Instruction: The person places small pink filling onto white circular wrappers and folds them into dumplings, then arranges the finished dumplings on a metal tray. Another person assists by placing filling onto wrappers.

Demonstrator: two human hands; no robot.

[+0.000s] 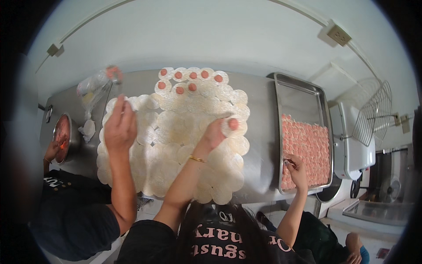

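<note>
Left hand [214, 133] up first in the head view: fingers curl round a pale wrapper [225, 129] with a pink ball [233, 124] sitting on it, held over the spread. Right hand [296, 169] works at the near left of the metal tray [302, 99], fingers bent close together; whether they grip anything, one cannot tell.

And the score so far? Small pink-and-pale pieces [308, 147] pack most of the tray, with bare metal at its far end. On the table [260, 145], eight wrappers along the far edge carry pink balls; the rest of the broad wrapper spread [176, 125] looks plain, so plenty seems left. At left, a co-worker's hand [121, 127] blurs above it.

Writing now: pink lettering [222, 242] runs upside down across the wearer's dark shirt.
</note>
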